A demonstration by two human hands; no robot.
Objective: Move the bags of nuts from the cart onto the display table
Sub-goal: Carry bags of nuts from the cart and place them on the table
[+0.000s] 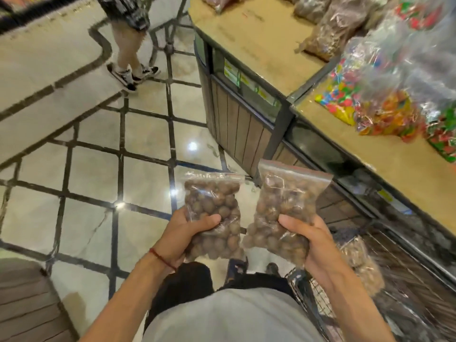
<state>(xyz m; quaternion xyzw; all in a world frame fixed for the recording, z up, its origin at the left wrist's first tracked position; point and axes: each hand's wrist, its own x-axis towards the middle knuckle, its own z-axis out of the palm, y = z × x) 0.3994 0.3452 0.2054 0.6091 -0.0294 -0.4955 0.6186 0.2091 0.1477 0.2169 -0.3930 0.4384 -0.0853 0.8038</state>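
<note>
My left hand point(183, 236) grips a clear zip bag of round brown nuts point(212, 201) by its lower half. My right hand point(313, 243) grips a second bag of nuts point(283, 201) the same way. Both bags are held upright in front of my body, side by side, above the floor. The wire cart point(394, 280) stands at the lower right with another bag of nuts point(362, 262) lying in it. The display table point(266, 40), topped with brown cardboard, runs along the right, ahead of the hands.
Larger bags of brown nuts point(330, 28) lie at the table's far end. Bags of coloured sweets point(375, 104) fill its near right part. A person's legs point(128, 58) stand on the tiled floor ahead left. A wooden bench point(27, 302) sits at the lower left.
</note>
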